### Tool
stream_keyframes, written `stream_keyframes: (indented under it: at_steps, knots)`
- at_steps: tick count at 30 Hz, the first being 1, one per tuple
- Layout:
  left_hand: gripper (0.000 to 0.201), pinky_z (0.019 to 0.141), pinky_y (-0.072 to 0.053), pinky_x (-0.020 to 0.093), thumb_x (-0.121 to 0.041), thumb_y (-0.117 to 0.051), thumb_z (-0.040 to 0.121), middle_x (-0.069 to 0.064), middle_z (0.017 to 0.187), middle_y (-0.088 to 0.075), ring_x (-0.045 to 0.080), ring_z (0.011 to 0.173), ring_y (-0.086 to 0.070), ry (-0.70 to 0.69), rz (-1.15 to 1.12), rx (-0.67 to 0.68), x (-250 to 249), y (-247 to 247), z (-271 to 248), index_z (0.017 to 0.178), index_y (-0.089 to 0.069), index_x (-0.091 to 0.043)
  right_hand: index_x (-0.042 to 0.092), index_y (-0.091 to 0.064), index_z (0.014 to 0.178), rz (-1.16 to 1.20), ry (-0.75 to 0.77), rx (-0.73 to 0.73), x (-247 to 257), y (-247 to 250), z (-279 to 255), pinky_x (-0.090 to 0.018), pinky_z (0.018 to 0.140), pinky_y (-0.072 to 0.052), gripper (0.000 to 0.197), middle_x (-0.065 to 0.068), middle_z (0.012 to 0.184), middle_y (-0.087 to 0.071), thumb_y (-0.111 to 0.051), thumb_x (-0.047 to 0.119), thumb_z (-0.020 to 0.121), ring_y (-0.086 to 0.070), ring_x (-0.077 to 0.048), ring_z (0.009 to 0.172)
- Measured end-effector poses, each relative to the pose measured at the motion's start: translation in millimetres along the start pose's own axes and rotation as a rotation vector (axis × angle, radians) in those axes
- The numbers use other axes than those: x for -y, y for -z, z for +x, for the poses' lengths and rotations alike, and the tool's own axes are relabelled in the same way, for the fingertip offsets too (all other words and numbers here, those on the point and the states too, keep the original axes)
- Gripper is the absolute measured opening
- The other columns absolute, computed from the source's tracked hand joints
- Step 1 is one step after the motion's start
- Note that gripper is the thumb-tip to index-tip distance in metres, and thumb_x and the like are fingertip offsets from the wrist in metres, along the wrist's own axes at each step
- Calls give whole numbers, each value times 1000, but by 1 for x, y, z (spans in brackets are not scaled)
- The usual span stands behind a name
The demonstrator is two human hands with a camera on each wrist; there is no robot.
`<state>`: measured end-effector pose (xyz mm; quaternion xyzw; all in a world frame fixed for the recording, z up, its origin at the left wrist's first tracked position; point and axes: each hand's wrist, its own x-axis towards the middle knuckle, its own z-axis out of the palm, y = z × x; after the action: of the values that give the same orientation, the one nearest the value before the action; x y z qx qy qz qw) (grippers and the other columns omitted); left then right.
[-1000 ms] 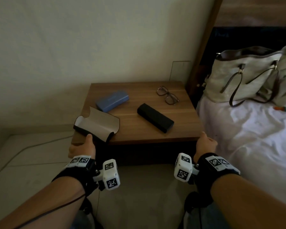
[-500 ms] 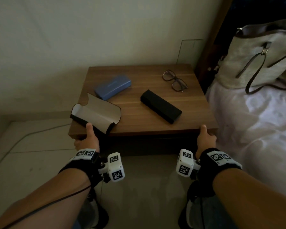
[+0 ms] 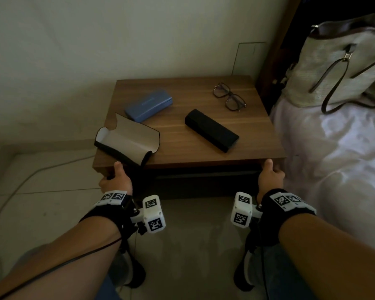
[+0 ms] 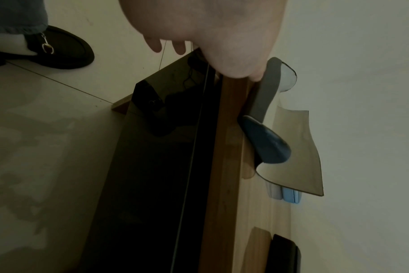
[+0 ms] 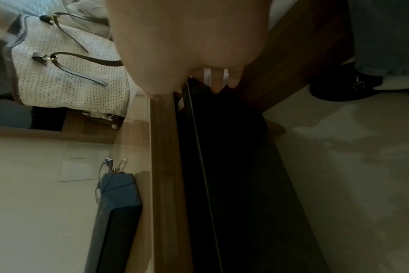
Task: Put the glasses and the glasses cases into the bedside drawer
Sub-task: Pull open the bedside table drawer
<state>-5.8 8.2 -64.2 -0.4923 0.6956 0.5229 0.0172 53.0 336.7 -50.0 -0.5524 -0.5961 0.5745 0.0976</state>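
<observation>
A: Biggest first. The bed (image 3: pixel 344 159) is seen at right under a white sheet, with one woven handbag (image 3: pixel 342 68) set on it near the headboard.

B: Noted. Next, one wooden bedside table (image 3: pixel 182 92) is placed between the wall and the bed. A dark drawer front (image 3: pixel 204 182) is seen under its top edge; whether the drawer is pulled out at all cannot be told.

A: Hands?

B: The left hand (image 3: pixel 115 180) is clamped on the front-left edge of the table top, thumb on top, fingers curled under. The right hand (image 3: pixel 271 177) is clamped on the front-right corner the same way. In the wrist views, fingertips are seen hooked below the edge.

A: Cases, counted?

B: Three. One open case (image 3: pixel 128 140), pale lining shown, is laid at the front-left corner, overhanging the edge, just beside the left thumb; its long axis is run from back-left to front-right, flap toward the back. One black case (image 3: pixel 211 129), shut, is laid mid-table, long axis from back-left to front-right. One blue case (image 3: pixel 148 105), shut, is laid behind the open case, long axis from front-left to back-right.

A: Glasses?

B: One pair of glasses (image 3: pixel 229 99), dark-framed, is laid at back right, well apart from the cases; the lens row is run from back-left to front-right. Whether the temples are folded cannot be told.
</observation>
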Motion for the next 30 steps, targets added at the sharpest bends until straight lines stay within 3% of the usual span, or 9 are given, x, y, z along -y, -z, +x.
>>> stream_keyframes:
  at_steps: [4,7,10,15,19,21,24,26,30]
  knots:
    - [75,106,-36,49,-58,-44,89,22,143,-45,43,127,-47,-5,15,-1,3,7,-4,143,-37,-6,10,-34,143,-12,-15,7,-2,5,-3,-41,107,-35,61,-16,145,-44,-40,47,96,-43,-35,132]
    - [65,110,-32,49,-51,-47,90,18,148,-36,41,132,-40,-12,87,-60,2,11,-18,142,-35,-13,12,-44,137,-117,28,-98,-3,5,-9,-45,108,-36,58,-16,141,-47,-43,49,92,-45,-37,130]
    - [46,101,-38,47,-45,-51,87,16,136,-48,39,122,-48,-193,95,-109,-1,8,-34,122,-50,-15,11,-52,126,-254,176,-157,0,4,-23,-47,105,-38,48,-17,136,-48,-44,44,93,-45,-39,126]
    - [31,102,-40,48,-41,-43,94,4,105,-65,29,104,-58,-491,137,174,-1,-9,-69,104,-65,-21,11,-64,104,-354,417,92,-5,-14,-44,-48,97,-46,39,-16,115,-62,-39,39,95,-57,-36,109]
    - [19,93,-47,38,-37,-49,93,-5,96,-68,17,96,-62,-687,238,411,4,-16,-88,91,-66,-29,24,-59,85,-412,445,274,-10,-26,-56,-47,92,-50,21,-11,98,-68,-42,31,95,-61,-33,100]
    - [23,90,-48,34,-38,-49,94,-2,99,-70,17,97,-63,-698,324,522,5,-20,-88,94,-69,-27,27,-59,89,-492,436,353,-10,-29,-58,-50,100,-45,20,-8,95,-67,-41,34,94,-60,-33,103]
    - [39,104,-41,43,-52,-41,94,-4,104,-66,21,110,-60,-652,535,608,5,-24,-86,111,-66,-27,22,-60,109,-683,431,417,-8,-29,-59,-49,114,-28,32,-8,110,-66,-39,42,96,-56,-30,114]
    - [47,113,-29,50,-55,-34,96,-2,114,-65,23,120,-55,-648,654,605,4,-23,-86,120,-62,-28,24,-59,115,-758,437,433,-5,-27,-60,-50,116,-19,35,-6,117,-65,-38,45,96,-53,-28,119]
    - [51,117,-15,52,-56,-26,98,0,127,-62,24,127,-49,-680,832,582,0,-20,-91,126,-59,-28,26,-58,116,-821,434,454,-4,-25,-59,-50,116,-16,33,-5,120,-63,-40,45,95,-51,-27,122]
